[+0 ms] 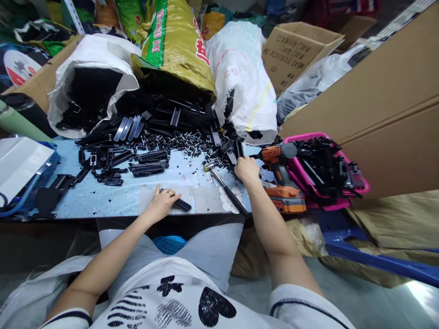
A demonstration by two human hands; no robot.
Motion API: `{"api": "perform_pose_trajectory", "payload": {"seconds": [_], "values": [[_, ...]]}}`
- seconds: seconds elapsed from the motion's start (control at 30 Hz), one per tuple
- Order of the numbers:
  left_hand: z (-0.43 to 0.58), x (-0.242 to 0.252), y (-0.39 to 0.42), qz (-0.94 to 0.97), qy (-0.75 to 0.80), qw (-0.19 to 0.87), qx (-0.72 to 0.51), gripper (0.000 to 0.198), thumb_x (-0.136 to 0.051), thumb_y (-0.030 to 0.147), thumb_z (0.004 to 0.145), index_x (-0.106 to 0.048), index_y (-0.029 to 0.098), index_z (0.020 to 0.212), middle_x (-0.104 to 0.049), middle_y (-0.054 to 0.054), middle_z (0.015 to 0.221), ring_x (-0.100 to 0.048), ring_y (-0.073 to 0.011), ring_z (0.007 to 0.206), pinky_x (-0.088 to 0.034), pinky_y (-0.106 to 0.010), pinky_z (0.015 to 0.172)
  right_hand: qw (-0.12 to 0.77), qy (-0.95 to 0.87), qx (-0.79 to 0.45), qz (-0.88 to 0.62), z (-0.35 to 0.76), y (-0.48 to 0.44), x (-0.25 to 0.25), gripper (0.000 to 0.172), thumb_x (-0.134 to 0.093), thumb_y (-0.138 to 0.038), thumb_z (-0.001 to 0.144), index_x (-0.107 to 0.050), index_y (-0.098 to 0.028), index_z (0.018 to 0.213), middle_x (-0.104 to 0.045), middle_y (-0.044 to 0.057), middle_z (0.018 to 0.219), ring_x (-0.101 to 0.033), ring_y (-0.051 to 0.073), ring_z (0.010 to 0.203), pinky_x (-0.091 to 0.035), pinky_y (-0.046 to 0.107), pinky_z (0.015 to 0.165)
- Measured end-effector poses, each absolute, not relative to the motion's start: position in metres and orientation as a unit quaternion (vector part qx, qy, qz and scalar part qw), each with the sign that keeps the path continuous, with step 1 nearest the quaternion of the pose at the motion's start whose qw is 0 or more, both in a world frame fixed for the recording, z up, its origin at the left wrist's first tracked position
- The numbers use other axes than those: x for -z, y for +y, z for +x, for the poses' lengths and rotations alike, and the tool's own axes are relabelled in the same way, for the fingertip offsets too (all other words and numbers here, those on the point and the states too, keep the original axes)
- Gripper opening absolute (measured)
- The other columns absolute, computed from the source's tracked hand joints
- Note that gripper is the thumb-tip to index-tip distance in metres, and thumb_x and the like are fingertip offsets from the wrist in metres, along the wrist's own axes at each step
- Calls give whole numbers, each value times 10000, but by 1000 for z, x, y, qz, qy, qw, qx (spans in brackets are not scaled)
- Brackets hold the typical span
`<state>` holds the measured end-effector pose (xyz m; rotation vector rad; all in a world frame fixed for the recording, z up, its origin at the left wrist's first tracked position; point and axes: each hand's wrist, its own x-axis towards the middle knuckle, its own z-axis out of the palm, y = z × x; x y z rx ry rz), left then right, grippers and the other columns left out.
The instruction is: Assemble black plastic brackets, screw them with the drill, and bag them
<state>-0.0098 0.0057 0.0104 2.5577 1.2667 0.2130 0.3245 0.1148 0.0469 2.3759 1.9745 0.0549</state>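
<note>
My left hand (pixel 161 204) is at the front edge of the table, its fingers closed on a long black plastic part (pixel 183 204) that lies on a pale plate. My right hand (pixel 247 171) reaches forward to the right end of the heap of black parts. Its fingers are closed on an upright black plastic piece (pixel 238 148), partly hidden by the hand. Between my hands lies a hammer (pixel 228 191) with a dark handle and metal head. Several small silver screws or pins (pixel 194 142) with black heads are scattered beyond it.
An orange cordless drill (pixel 279 171) stands beside my right forearm, near a pink basket (pixel 343 208) of black parts. Stacked black parts (pixel 149 168) lie left of centre. Sacks, including a white one (pixel 247 82), line the back. A blue basket (pixel 25 196) stands left.
</note>
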Motion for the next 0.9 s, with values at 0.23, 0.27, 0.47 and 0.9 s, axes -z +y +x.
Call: {"api": "perform_pose_trajectory", "payload": {"seconds": [0.23,0.27,0.47,0.9], "values": [[-26,-12,12,855,511,86,-33,339,-462,195,895,-529,182,1227,-622,-111,987,-567,-235,964,-403,-381,866,38,673,-23,738,337,82,-42,182,-463,-88,825,-625,-74,907,-531,200,1081,-538,234,905,-410,299,657],[-29,-10,10,853,513,90,-27,339,-473,195,890,-531,181,1224,-619,-112,995,-565,-236,972,-405,-374,861,12,709,-29,705,330,73,-42,190,-443,-124,851,-612,-81,925,-530,196,1089,-544,217,867,-409,296,646],[-39,-5,7,842,528,107,-23,349,-467,210,895,-518,176,1239,-601,-115,1029,-558,-232,978,-421,-355,853,-28,910,59,410,274,24,-23,166,-449,-198,898,-613,-202,921,-594,75,1142,-555,161,891,-440,274,745],[-11,-3,22,866,470,161,-50,330,-432,246,912,-513,144,1215,-598,-116,1054,-542,-230,1000,-422,-362,895,4,837,135,530,225,35,-25,287,-433,-408,936,-536,-206,1111,-641,85,982,-612,201,859,-388,256,676]]}}
